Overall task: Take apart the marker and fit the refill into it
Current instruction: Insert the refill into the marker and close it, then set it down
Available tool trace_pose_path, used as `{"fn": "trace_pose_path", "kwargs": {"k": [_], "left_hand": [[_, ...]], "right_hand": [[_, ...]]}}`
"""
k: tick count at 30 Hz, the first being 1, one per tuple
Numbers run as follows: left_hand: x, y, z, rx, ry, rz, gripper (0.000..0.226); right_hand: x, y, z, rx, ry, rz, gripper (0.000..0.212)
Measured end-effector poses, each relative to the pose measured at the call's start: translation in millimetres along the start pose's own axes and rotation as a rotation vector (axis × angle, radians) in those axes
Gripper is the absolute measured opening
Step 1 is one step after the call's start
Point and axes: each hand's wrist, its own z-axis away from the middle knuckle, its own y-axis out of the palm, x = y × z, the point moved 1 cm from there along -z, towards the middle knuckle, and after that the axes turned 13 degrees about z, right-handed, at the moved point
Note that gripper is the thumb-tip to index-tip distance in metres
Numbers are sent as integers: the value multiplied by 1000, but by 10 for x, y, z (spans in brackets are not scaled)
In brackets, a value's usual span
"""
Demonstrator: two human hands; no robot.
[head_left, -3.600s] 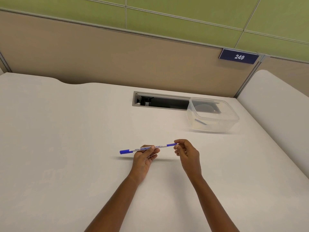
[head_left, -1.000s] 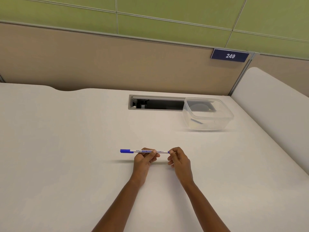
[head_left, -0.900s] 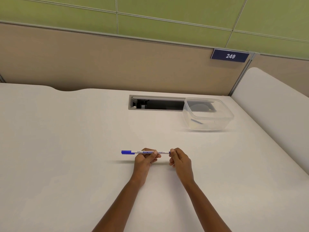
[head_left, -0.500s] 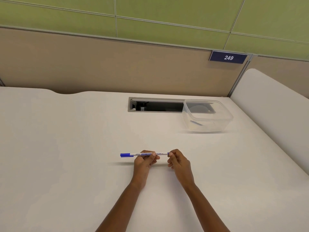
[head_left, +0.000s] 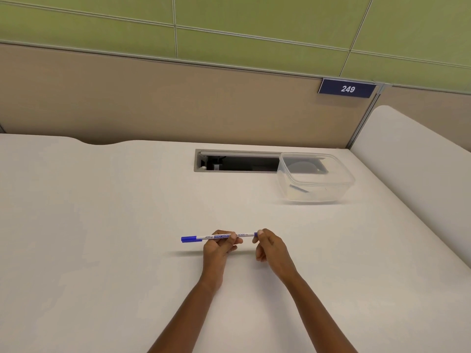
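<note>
A slim white marker [head_left: 204,237] with a blue cap on its left end is held level just above the white desk. My left hand [head_left: 219,247] grips its barrel around the middle, thumb on top. My right hand [head_left: 269,247] pinches the blue right end between thumb and fingertips, hiding most of that end. A clear plastic container [head_left: 316,178] stands at the back right with a thin dark stick lying inside it [head_left: 298,188], possibly the refill; I cannot tell for sure.
A rectangular cable slot [head_left: 237,161] is cut into the desk [head_left: 102,225] behind my hands, partly covered by the container. A beige partition with a "249" sign [head_left: 347,89] closes the back. A white side panel [head_left: 420,174] rises on the right.
Both hands and the marker have stayed nearly in place over the last second. Compared with 3.6 s ago, the marker is now level and the blue right end is mostly covered by my right fingers.
</note>
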Motion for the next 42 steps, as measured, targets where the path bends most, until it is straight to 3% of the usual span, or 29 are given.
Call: {"fn": "trace_pose_path", "kwargs": {"k": [6, 19, 26, 31, 38, 42], "left_hand": [[-51, 38, 20, -49, 100, -89, 13], [-73, -69, 5, -3, 83, -144, 14], [-90, -124, 6, 26, 81, -152, 13], [-95, -124, 10, 26, 83, -148, 14], [-85, -131, 16, 14, 93, -71, 9], [-64, -169, 2, 22, 72, -54, 10]], "right_hand": [[-87, 41, 29, -57, -129, 118, 21], [-112, 19, 3, -97, -208, 144, 31], [-90, 15, -44, -1, -152, 95, 36], [-17, 50, -64, 94, -35, -75, 40], [-27, 94, 3, -2, -145, 121, 21], [-23, 89, 17, -26, -151, 172, 32]]}}
